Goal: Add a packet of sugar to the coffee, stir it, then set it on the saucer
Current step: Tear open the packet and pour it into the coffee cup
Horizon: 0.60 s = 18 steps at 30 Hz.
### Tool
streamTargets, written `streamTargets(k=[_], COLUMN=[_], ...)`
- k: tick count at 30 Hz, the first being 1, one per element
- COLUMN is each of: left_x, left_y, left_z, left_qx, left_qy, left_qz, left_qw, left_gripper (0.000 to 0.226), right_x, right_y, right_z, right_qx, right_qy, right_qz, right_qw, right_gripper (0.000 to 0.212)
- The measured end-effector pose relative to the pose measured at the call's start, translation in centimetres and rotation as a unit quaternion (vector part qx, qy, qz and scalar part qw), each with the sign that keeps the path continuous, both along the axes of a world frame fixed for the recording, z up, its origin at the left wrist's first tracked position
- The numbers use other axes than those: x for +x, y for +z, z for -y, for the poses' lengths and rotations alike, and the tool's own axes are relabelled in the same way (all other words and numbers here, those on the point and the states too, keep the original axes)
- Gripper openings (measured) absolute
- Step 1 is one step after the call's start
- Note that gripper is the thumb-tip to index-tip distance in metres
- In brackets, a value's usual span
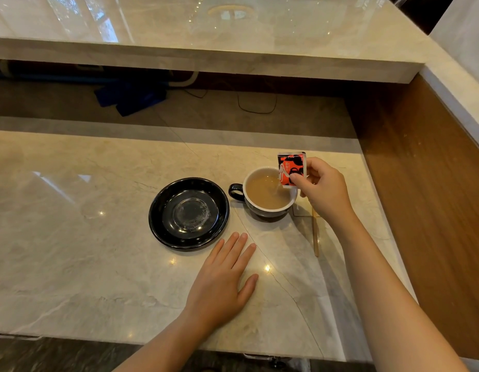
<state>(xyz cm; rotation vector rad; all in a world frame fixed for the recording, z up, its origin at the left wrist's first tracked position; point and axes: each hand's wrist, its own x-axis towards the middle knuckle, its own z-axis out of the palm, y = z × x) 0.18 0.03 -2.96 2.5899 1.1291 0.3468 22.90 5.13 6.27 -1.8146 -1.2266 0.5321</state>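
A black cup (pixel 262 210) with a white inside holds light brown coffee and stands on the marble counter, its handle pointing left. My right hand (pixel 323 190) pinches a red and black sugar packet (pixel 290 169) tipped over the cup's right rim, and a thin stream falls from it into the coffee. The black saucer (pixel 188 213) sits bare just left of the cup. A wooden stir stick (pixel 315 232) lies on the counter right of the cup, partly under my right wrist. My left hand (pixel 225 280) rests flat on the counter, fingers spread, just in front of the saucer.
The marble counter (pixel 72 237) stretches wide to the left. A wooden side panel (pixel 426 197) borders it on the right. Behind it lies a lower recess with a blue cloth (pixel 131 99) and a black cable (pixel 257 106), under a raised marble ledge (pixel 206 57).
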Motion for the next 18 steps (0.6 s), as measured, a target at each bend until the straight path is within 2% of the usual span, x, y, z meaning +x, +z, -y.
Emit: streamTargets(k=[10, 18], left_x=[-0.03, -0.1], left_y=[-0.01, -0.13], left_z=[-0.01, -0.01], left_qx=[0.0, 0.004], left_qy=[-0.001, -0.004], left_qz=[-0.004, -0.006], left_qw=[1.0, 1.0], left_gripper=[0.055, 0.056], right_x=[-0.01, -0.05], right_y=[-0.08, -0.41], right_z=[0.11, 0.99], right_qx=[-0.004, 0.027], right_qy=[0.003, -0.032], right_qz=[-0.02, -0.166], right_qw=[1.0, 0.985], right_gripper=[0.023, 0.015])
